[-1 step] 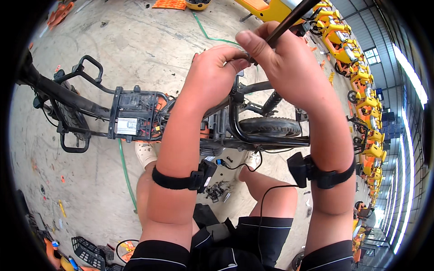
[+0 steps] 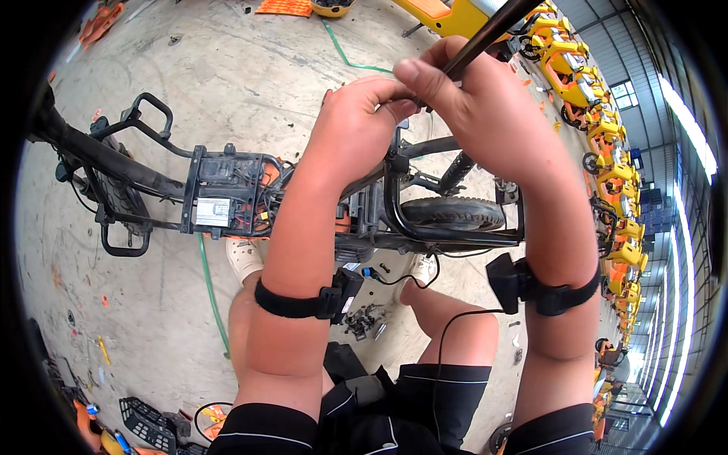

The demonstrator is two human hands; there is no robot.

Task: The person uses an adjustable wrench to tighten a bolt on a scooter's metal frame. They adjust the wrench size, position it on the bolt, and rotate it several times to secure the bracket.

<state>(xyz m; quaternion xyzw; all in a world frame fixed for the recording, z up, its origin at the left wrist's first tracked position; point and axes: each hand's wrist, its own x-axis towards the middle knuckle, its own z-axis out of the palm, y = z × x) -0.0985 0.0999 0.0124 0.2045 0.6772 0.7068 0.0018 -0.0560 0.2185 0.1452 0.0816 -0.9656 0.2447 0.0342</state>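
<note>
A long dark metal rod (image 2: 493, 32) slants up to the right, out of the top of the picture. My right hand (image 2: 493, 114) is closed around its lower part, the thumb lying along it. At the rod's lower end my left hand (image 2: 353, 129) is closed in a pinch between thumb and forefinger; the tip itself is hidden by the fingers. Beneath both hands lies the stripped black frame of a scooter (image 2: 390, 189), with a rear wheel (image 2: 453, 214) at the right and a box with a white label (image 2: 227, 171) at the left.
Small dark screws (image 2: 364, 322) lie piled on the floor between my feet. A green strap (image 2: 208, 284) runs across the ground. Yellow scooters (image 2: 569, 72) stand in a long row at the right. Black and orange panels (image 2: 148, 425) lie at the lower left.
My right forearm has shifted slightly to the right, its wrist strap with it. My left hand has barely moved, and both hands keep the same hold.
</note>
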